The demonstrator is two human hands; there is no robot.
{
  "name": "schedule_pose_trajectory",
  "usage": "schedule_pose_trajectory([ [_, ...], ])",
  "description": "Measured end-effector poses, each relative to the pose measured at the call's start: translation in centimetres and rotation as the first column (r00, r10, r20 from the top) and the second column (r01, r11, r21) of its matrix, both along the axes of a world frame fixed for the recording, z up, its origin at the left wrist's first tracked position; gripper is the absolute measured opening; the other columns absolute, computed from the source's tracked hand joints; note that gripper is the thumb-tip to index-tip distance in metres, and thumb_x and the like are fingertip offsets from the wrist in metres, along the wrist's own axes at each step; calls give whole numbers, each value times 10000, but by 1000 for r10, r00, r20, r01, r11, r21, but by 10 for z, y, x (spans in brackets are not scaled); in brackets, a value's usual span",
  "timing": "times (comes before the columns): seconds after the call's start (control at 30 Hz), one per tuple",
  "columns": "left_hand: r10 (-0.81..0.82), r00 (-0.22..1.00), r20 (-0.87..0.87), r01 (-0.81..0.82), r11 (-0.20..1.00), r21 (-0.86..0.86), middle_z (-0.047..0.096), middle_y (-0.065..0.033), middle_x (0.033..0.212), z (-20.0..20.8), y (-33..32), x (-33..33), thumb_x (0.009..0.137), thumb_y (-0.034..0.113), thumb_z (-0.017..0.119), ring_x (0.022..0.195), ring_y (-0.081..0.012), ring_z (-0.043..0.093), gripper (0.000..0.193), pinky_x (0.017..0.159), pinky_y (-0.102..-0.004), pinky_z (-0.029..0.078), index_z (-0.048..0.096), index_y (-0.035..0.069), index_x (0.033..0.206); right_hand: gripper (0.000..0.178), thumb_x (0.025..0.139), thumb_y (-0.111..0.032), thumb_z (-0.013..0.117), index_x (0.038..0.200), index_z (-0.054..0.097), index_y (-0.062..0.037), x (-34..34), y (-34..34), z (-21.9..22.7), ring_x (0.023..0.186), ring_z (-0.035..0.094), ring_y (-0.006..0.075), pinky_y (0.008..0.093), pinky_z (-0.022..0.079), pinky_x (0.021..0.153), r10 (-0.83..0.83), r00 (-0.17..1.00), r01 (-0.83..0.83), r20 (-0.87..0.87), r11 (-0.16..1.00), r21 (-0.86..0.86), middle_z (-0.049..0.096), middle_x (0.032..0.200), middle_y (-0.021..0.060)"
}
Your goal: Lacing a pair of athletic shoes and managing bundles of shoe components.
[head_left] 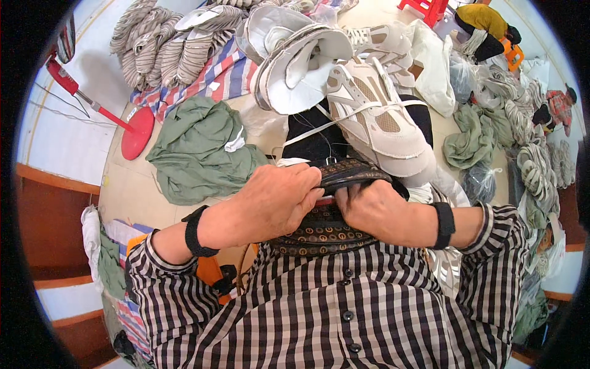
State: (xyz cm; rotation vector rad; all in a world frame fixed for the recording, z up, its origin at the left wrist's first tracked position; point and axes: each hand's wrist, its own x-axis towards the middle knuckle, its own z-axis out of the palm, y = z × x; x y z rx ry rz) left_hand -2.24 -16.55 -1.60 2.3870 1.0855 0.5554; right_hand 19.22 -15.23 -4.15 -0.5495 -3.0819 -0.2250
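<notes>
A dark brown patterned waist bag (326,237) lies against my belly, its top opening parted. My left hand (261,200) is closed on the bag's upper edge, thumb and fingers pinching it. My right hand (384,212) dips into the opening with bent fingers; the fingertips and anything they grip are hidden inside. Just beyond the bag, beige sneaker uppers (375,117) with mesh panels and pale laces rest over my dark-trousered legs. Loose threads hang near the bag. Farther off stands a stack of white-lined shoe pieces (301,67).
A green cloth (203,150) lies on the floor at left, near a red round-based stand (137,132). Bundled shoe uppers (160,46) pile up on a striped sheet at the back left. More bundles (538,166) and bags line the right. Another person (482,27) bends at the far right.
</notes>
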Motion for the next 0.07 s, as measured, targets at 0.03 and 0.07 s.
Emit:
schedule_pose_trajectory([
  [0.03, -23, 1000, 6, 23, 999, -28, 523, -165, 729, 3, -1, -1, 838, 91, 579, 669, -370, 553, 108, 559, -418, 436, 495, 35, 877, 235, 653, -89, 591, 833, 547, 55, 3, -3, 7, 581, 579, 217, 324, 465, 470, 45, 999, -45, -9, 997, 58, 555, 661, 148],
  [0.07, -43, 999, 5, 43, 998, -49, 517, -151, 719, 6, -2, -1, 841, 112, 574, 671, -358, 545, 140, 561, -441, 420, 468, 24, 815, 226, 659, -87, 589, 827, 548, 60, 5, -10, 10, 596, 586, 223, 321, 464, 460, 0, 999, -2, 34, 998, 64, 563, 679, 147],
])
